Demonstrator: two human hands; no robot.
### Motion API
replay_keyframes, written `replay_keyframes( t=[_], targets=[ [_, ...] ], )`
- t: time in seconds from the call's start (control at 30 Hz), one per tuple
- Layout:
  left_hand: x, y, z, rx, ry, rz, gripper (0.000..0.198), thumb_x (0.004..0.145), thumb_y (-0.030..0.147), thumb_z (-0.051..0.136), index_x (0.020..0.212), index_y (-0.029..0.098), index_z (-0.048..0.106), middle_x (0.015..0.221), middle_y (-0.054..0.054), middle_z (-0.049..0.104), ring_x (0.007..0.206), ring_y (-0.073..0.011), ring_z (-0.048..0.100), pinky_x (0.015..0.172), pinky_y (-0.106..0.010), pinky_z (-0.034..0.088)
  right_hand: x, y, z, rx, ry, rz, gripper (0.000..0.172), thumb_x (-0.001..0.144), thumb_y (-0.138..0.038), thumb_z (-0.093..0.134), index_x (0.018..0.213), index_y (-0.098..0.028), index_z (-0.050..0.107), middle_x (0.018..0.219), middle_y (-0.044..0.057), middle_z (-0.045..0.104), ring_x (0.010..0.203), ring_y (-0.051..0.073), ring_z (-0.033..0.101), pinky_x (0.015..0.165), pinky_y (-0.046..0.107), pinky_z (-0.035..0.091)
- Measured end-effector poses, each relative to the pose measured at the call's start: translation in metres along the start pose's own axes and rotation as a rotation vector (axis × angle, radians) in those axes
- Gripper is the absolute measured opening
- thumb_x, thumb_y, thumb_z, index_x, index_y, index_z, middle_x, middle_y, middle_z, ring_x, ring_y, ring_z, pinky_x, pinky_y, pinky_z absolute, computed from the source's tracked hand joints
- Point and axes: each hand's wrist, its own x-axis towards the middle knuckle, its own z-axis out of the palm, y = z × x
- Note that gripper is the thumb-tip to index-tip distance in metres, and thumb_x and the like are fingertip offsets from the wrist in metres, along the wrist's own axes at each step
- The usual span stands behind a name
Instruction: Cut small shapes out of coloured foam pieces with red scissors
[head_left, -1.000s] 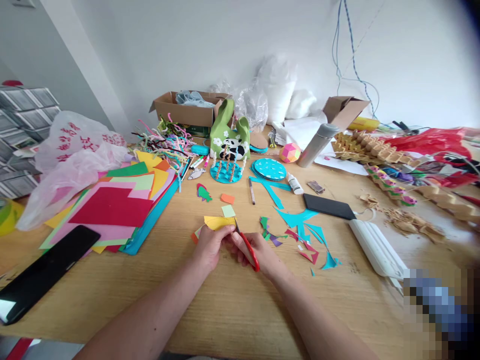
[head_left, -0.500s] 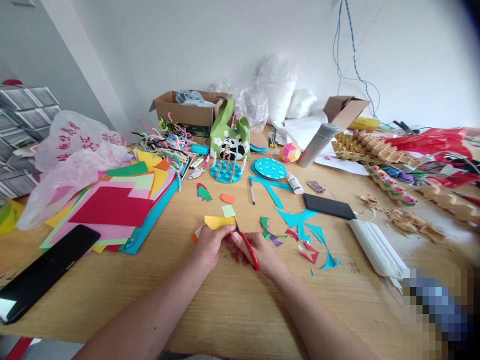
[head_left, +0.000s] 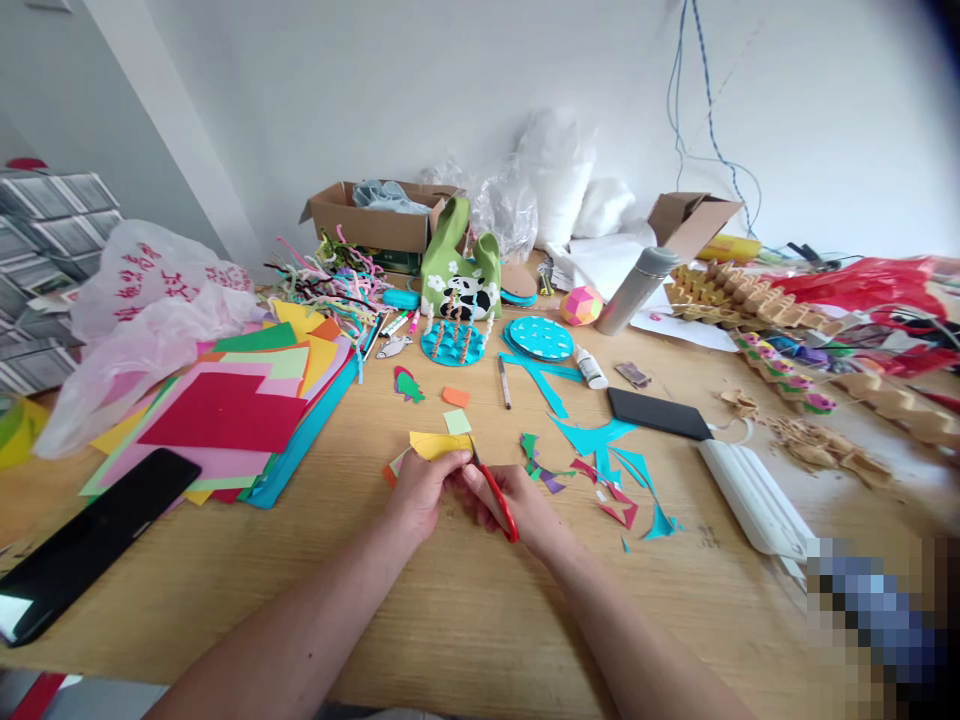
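My left hand (head_left: 421, 492) is closed on a piece of yellow paper (head_left: 435, 444), thumb on top, near the table's middle. A faint drawn line runs across the paper. My right hand (head_left: 510, 502) grips red-handled scissors (head_left: 499, 500), their blades at the paper's right edge; the two hands touch. Just beyond the paper lie a pale green square (head_left: 457, 422) and an orange piece (head_left: 455, 397). Farther off is a small green and purple fish-like cutout (head_left: 407, 384). Orange and pale scraps partly show beside my left hand.
Coloured sheets (head_left: 225, 410) and a black phone (head_left: 105, 540) lie at left. Blue scraps (head_left: 596, 435), red scraps (head_left: 619, 500), a glue bottle (head_left: 591, 368), a black power bank (head_left: 658, 412) and a white device (head_left: 754, 495) are at right. Behind stand a green panda bag (head_left: 461, 275) and a grey flask (head_left: 637, 290).
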Motion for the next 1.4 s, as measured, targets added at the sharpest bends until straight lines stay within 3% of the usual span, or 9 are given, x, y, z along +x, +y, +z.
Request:
replay_keyframes(
  t=[0.83, 1.4],
  targets=[
    [-0.001, 0.005, 0.002, -0.015, 0.003, -0.028, 0.024, 0.052, 0.022, 0.082, 0.071, 0.014, 0.071, 0.070, -0.003, 0.070, 0.061, -0.0149, 0.061, 0.057, -0.027, 0.048, -0.003, -0.005, -0.001, -0.035, 0.019, 0.013, 0.068, 0.075, -0.082, 0.051, 0.058, -0.017, 0.050, 0.047, 0.000, 0.051, 0.039, 0.009, 0.045, 0.038, 0.020, 0.030],
    [0.002, 0.005, -0.002, 0.031, -0.060, -0.034, 0.019, 0.057, 0.023, 0.081, 0.069, 0.014, 0.069, 0.067, -0.003, 0.068, 0.058, -0.0144, 0.059, 0.056, -0.027, 0.047, -0.005, -0.010, -0.002, -0.046, 0.023, 0.032, 0.069, 0.073, -0.085, 0.049, 0.055, -0.018, 0.046, 0.047, 0.001, 0.052, 0.039, 0.009, 0.044, 0.039, 0.021, 0.030]
  ],
)
